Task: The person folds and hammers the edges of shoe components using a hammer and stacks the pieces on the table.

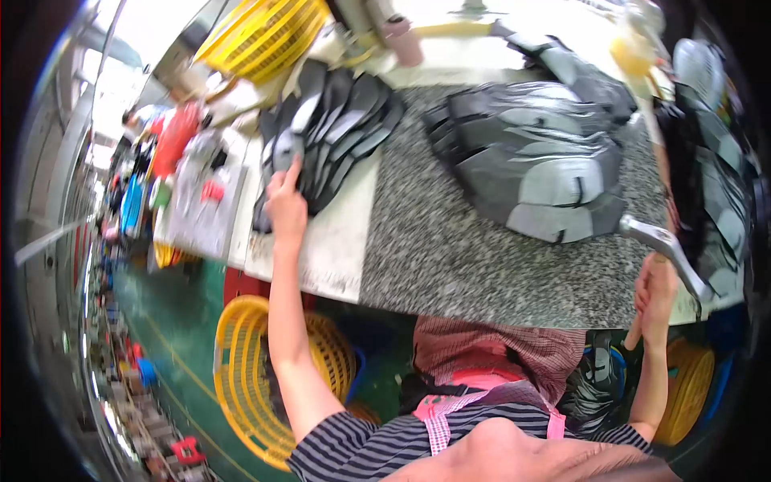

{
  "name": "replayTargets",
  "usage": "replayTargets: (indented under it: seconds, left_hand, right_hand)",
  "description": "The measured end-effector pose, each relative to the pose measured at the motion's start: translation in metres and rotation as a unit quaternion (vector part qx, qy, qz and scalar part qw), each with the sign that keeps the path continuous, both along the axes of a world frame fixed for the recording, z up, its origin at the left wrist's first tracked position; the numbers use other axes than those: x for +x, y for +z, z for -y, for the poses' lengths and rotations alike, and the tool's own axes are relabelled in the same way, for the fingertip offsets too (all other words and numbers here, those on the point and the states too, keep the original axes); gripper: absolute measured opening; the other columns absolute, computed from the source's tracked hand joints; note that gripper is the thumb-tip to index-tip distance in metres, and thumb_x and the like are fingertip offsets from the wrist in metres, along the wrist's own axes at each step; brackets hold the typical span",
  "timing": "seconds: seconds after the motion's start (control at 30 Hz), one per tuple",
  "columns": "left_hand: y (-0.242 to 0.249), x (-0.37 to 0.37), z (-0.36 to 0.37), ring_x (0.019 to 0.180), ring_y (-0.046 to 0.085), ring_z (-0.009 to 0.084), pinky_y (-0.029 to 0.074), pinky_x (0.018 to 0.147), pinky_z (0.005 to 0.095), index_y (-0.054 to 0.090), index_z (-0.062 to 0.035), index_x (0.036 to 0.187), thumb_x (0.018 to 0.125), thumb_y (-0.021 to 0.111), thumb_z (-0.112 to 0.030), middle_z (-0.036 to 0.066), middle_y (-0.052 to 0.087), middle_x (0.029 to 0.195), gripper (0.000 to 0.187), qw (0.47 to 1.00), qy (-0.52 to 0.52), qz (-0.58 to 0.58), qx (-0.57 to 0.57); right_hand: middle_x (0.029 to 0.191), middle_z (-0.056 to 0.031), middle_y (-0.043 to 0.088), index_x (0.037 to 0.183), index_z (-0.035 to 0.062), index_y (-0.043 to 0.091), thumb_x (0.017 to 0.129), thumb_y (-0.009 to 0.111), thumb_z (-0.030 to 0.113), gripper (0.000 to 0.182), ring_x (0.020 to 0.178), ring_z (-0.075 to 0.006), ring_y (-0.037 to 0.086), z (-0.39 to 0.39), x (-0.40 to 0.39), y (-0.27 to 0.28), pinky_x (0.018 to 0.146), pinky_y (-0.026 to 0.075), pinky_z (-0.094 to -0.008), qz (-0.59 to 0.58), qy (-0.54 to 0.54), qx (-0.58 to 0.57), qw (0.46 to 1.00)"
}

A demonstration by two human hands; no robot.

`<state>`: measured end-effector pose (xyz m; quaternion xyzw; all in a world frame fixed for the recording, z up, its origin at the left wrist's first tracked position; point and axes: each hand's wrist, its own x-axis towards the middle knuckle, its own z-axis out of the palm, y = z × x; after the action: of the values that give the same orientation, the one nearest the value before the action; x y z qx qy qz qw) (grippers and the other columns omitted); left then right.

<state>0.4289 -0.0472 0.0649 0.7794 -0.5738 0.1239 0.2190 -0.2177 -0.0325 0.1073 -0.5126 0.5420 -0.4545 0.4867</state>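
Note:
My left hand [287,207] reaches to a fanned pile of dark shoe-upper pieces [341,120] on the left of the table. Its index finger is stretched out over the near pieces and touches them; the other fingers are partly bent, and I see nothing lifted in them. My right hand [656,291], at the table's front right edge, is closed around the handle of a hammer [662,241] with a curved metal head. A bigger spread of overlapping black and grey upper pieces [554,161] lies on the speckled stone slab [490,257], left of the hammer head.
A yellow basket [265,36] stands at the back left, and another yellow basket [241,361] is on the floor below. A pink cup [403,42] and a bottle with yellow contents [632,52] stand at the back. More pieces [719,169] hang at the right.

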Motion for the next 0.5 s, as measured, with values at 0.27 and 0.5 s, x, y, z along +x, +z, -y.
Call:
replayTargets:
  seconds: [0.27, 0.5]
  left_hand:
    - [0.086, -0.248, 0.055, 0.123, 0.053, 0.0279, 0.037, 0.104, 0.0449, 0.070, -0.0080, 0.123, 0.093, 0.070, -0.026, 0.009, 0.063, 0.127, 0.034, 0.962, -0.262, -0.054, -0.062]
    - [0.075, -0.300, 0.102, 0.083, 0.064, 0.0415, 0.051, 0.074, 0.0445, 0.069, 0.0012, 0.093, 0.083, 0.082, -0.032, 0.020, 0.064, 0.084, 0.037, 0.889, -0.444, -0.101, 0.041]
  right_hand:
    - [0.065, 0.0093, 0.037, 0.094, 0.0071, 0.053, 0.111, 0.045, 0.044, 0.041, 0.052, 0.0001, 0.031, 0.051, 0.037, 0.021, 0.045, 0.023, -0.0195, 0.013, 0.064, -0.012, 0.998]
    - [0.092, -0.0268, 0.067, 0.110, -0.0055, 0.068, 0.107, 0.052, 0.032, 0.041, 0.075, -0.0273, 0.061, 0.142, 0.079, 0.053, 0.071, 0.049, -0.0420, -0.344, 0.246, -0.179, 0.889]
